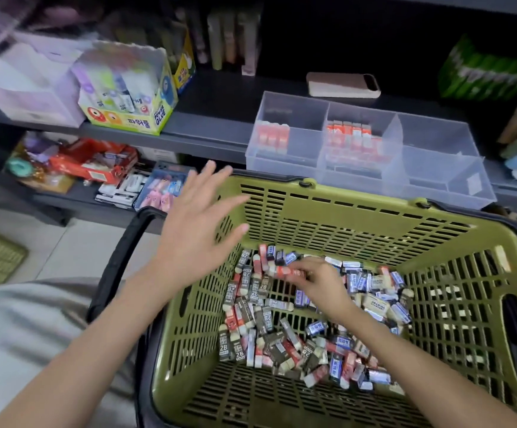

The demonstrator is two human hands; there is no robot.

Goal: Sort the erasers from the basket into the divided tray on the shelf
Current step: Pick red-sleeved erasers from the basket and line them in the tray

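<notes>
Down near the floor of an olive-green basket point(343, 217), the person's right hand point(322, 285) pinched a red-sleeved eraser point(285, 271) between curled fingertips and thumb. The eraser's long axis ran roughly left to right across the view, and it stuck out to the left of the fingers. It sat just above a heap of loose erasers point(282, 335) in black, blue, red and cream sleeves that covered most of the basket floor. The left hand point(198, 223) hovered over the basket's far left corner, palm down, fingers spread and straight, holding nothing. From the pinched eraser, the clear divided tray point(282, 168) lay up and away, just beyond the basket's far rim on the grey shelf point(208, 125). The right hand seemed best placed for the lift, since it already held the eraser. The tray's left section held a short row of red erasers point(272, 138) standing on end, and its middle section held a fuller block of red-and-white erasers point(354, 143). No erasers could be made out in the right-hand sections. Further along the shelf sat a glue box point(127, 97) to the left and a phone point(342, 84) lying flat behind the tray.
</notes>
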